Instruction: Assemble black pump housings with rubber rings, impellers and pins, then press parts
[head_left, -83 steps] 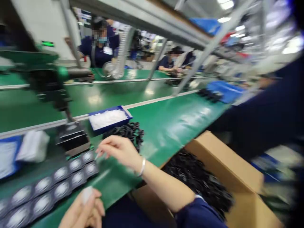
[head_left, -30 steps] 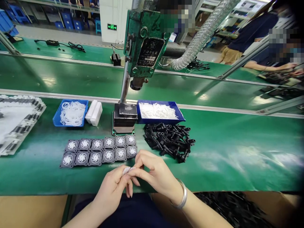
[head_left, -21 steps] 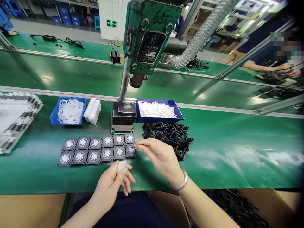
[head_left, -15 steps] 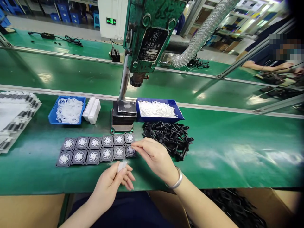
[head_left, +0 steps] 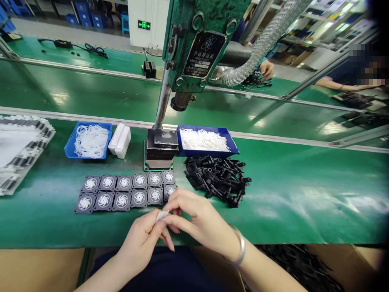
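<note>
My left hand (head_left: 142,239) pinches a small bundle of thin white pins (head_left: 162,215) at the near edge of the green bench. My right hand (head_left: 197,219), with a silver bangle on the wrist, meets it, thumb and forefinger closed on the top of that bundle. Just beyond the fingers lie two rows of dark square fan frames with white impellers (head_left: 127,190). A pile of black plastic parts (head_left: 217,180) sits to the right of them.
A green press (head_left: 194,44) stands over a dark block (head_left: 161,148). Beside it are a blue tray of white pins (head_left: 205,140), a blue tray of white rings (head_left: 88,140), a white block (head_left: 120,140) and stacked trays (head_left: 18,150) far left. A box of black parts (head_left: 298,267) sits below.
My right hand has drawn back from the nearest fan frame to my left hand and now pinches the white bundle there. The view shifted slightly.
</note>
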A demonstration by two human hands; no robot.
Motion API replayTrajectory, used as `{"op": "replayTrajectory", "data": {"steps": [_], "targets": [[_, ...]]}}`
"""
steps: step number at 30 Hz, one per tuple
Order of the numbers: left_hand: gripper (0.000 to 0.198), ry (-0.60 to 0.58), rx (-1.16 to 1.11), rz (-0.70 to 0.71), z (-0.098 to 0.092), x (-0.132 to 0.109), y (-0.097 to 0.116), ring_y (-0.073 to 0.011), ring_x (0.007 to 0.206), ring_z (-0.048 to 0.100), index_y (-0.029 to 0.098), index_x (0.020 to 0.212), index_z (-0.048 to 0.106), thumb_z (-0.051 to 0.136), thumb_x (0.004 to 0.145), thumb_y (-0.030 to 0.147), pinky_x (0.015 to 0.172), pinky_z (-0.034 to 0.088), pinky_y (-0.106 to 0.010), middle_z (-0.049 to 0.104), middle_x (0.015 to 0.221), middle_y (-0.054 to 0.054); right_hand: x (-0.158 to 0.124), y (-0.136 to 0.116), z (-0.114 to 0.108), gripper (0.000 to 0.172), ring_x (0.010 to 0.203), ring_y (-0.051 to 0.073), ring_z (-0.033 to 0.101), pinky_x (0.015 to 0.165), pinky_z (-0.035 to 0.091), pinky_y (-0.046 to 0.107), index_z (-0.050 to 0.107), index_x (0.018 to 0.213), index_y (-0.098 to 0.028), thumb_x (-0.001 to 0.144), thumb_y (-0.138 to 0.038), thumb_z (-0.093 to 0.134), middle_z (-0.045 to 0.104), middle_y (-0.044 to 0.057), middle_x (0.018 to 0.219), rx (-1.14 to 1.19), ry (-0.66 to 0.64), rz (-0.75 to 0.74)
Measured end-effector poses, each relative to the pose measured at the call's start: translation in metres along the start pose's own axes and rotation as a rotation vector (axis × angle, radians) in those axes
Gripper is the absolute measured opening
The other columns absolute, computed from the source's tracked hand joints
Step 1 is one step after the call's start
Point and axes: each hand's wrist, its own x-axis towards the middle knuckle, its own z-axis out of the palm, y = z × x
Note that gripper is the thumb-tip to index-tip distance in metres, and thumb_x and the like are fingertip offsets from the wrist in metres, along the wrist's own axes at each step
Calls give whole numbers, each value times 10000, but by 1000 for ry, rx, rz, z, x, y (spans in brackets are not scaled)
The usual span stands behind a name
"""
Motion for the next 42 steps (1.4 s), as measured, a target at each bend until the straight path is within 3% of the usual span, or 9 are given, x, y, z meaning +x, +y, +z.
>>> {"op": "replayTrajectory", "data": {"steps": [3, 6, 12, 16, 26, 29, 31, 35, 42], "targets": [[416, 21, 41, 44, 0, -2, -1, -155, 652, 682, 180, 829, 649, 401, 1013, 460, 687, 530, -260, 687, 730, -38, -1, 5, 15, 184, 691, 119, 569, 640, 470, 237, 631, 780, -195, 940, -285, 632, 595, -3, 716, 76, 14, 59], [414, 52, -31, 45, -1, -4, -2, -144, 605, 678, 171, 879, 646, 412, 1003, 489, 654, 530, -262, 698, 778, -46, 6, 7, 15, 204, 716, 126, 599, 655, 489, 240, 639, 755, -190, 926, -301, 650, 629, 12, 756, 141, 32, 36], [418, 118, -224, -39, -4, -8, -8, -144, 576, 679, 153, 1001, 601, 468, 967, 548, 613, 541, -276, 703, 842, -63, 41, 18, 5, 111, 831, 156, 688, 810, 543, 277, 709, 945, -221, 952, -240, 599, 743, 18, 897, -24, 244, 57], [429, 61, -220, -73, -6, -11, -11, -155, 618, 689, 146, 1020, 604, 454, 973, 545, 646, 564, -305, 681, 871, -69, 56, 32, 12, 141, 839, 149, 664, 816, 539, 282, 709, 970, -219, 963, -193, 571, 732, 18, 890, -161, 200, -76], [407, 28, -194, -58, -15, -11, -9, -159, 668, 709, 140, 1051, 629, 448, 991, 500, 665, 575, -293, 669, 884, -66, 61, 40, 13, 99, 895, 210, 614, 840, 490, 380, 661, 914, -184, 931, -280, 639, 697, 64, 908, -458, 82, -154], [367, 32, -237, -35, -15, -12, -9, -151, 668, 715, 156, 1107, 592, 444, 1002, 476, 671, 580, -285, 684, 884, -55, 57, 24, 3, 211, 1003, 243, 582, 906, 471, 425, 637, 1030, -163, 905, -329, 675, 649, 112, 1024, -525, 290, -162], [343, 48, -266, -19, -16, -11, -9, -143, 661, 716, 163, 1102, 568, 447, 1004, 469, 663, 583, -276, 691, 884, -49, 49, 11, 0, 202, 1000, 226, 575, 896, 482, 400, 639, 1050, -162, 903, -295, 679, 626, 108, 1032, -426, 320, -145], [355, 49, -217, 15, -15, -9, -6, -141, 664, 718, 145, 961, 580, 432, 1009, 464, 645, 594, -258, 683, 833, -45, 30, -1, 13, 96, 870, 147, 612, 763, 523, 260, 672, 954, -174, 890, -242, 695, 636, 56, 941, 3, -35, -63], [355, 53, -171, 100, -9, -11, -6, -118, 628, 710, 142, 952, 583, 372, 1037, 414, 606, 591, -229, 678, 845, -43, 22, 3, 22, 139, 795, 123, 620, 720, 516, 235, 656, 764, -179, 897, -211, 683, 639, 21, 820, 205, 14, 17]]}}
